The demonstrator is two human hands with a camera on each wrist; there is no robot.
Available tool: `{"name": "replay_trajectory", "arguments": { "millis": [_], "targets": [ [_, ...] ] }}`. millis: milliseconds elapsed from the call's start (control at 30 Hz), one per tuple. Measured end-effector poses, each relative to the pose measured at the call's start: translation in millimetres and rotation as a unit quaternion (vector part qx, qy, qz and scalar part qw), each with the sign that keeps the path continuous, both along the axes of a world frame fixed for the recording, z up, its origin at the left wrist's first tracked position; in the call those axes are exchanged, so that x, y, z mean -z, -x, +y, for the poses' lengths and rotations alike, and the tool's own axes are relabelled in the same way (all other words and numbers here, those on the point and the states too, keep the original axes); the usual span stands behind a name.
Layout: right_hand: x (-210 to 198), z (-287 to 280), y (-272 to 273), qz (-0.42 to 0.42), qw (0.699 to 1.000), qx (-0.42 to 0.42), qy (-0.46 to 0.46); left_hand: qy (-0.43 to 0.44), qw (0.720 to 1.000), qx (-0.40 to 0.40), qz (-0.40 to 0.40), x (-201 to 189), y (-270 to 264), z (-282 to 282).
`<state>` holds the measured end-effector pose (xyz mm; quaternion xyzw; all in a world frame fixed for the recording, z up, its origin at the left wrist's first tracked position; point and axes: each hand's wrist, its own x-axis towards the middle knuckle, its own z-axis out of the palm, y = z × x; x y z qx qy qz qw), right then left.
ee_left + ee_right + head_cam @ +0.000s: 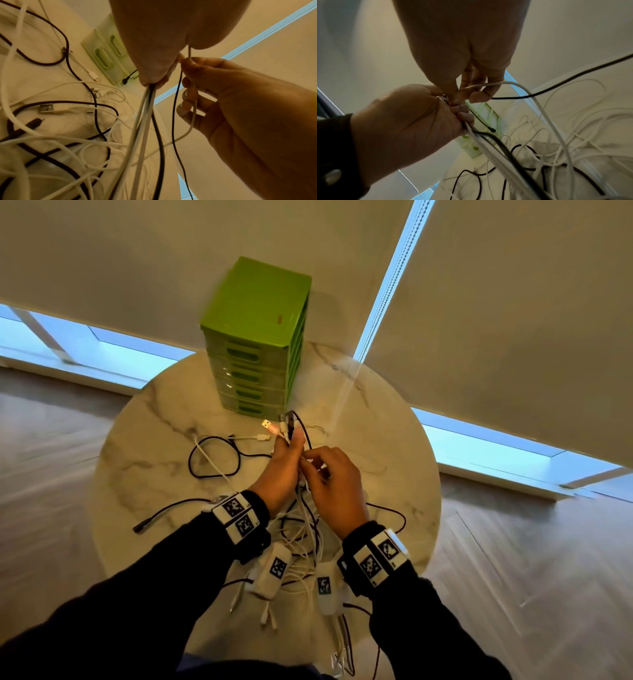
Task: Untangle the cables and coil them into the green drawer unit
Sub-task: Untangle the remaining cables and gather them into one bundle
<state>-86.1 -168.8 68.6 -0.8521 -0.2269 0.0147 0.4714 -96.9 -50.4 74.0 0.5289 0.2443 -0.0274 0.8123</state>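
Observation:
The green drawer unit (255,337) stands at the far side of the round marble table (394,446), all drawers closed; it also shows as the green drawer unit (106,56) in the left wrist view. My left hand (291,443) grips a bundle of white and black cables (147,108) upright, with USB plugs (279,424) poking out above the fist. Right beside it, my right hand (310,460) pinches a thin white cable (488,84) that curves down into the tangle (301,535) on the table below both hands.
A black cable loop (212,457) and a loose black plug end (140,527) lie on the left of the table. More cable ends hang over the near edge (339,659). Blinds with a bead chain (387,296) hang behind; wooden floor surrounds the table.

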Motion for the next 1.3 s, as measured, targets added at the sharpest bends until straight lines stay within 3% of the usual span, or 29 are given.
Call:
{"name": "replay_trajectory", "arguments": {
  "millis": [133, 200, 333, 500, 633, 733, 833, 933, 1000, 1100, 1300],
  "targets": [
    [-4, 12, 16, 0.037, 0.999, 0.019, -0.005, -0.15, 0.988, 0.009, -0.041, -2, 15, 9],
    [1, 12, 21, 0.053, 0.998, 0.012, 0.042, -0.189, 0.98, 0.016, -0.062, -1, 21, 16],
    [10, -3, 24, 0.03, 0.968, -0.049, 0.244, -0.188, 0.981, -0.017, -0.047, -3, 24, 37],
    [23, -26, 11, 0.117, 0.929, -0.071, 0.344, -0.174, 0.979, -0.082, -0.07, -7, 23, 63],
    [37, -56, -8, 0.143, 0.883, -0.084, 0.438, -0.077, 0.976, -0.188, -0.082, -26, 24, 96],
    [36, -73, -19, 0.141, 0.873, -0.069, 0.463, -0.027, 0.967, -0.237, -0.093, -45, 20, 124],
    [26, -63, -35, 0.106, 0.905, 0.001, 0.412, -0.086, 0.967, -0.215, -0.111, -52, 18, 133],
    [9, -31, -45, 0.099, 0.964, 0.09, 0.232, -0.196, 0.971, -0.093, -0.101, -45, 25, 113],
    [-8, -4, -40, 0.1, 0.984, 0.102, 0.107, -0.217, 0.972, -0.023, -0.085, -37, 30, 93],
    [-31, 26, -16, 0.082, 0.996, 0.038, 0.026, -0.183, 0.982, -0.002, -0.038, -26, 29, 72],
    [-34, 43, 21, 0.044, 0.991, -0.115, 0.057, -0.065, 0.997, -0.029, -0.003, -31, 21, 59]
  ]
}}
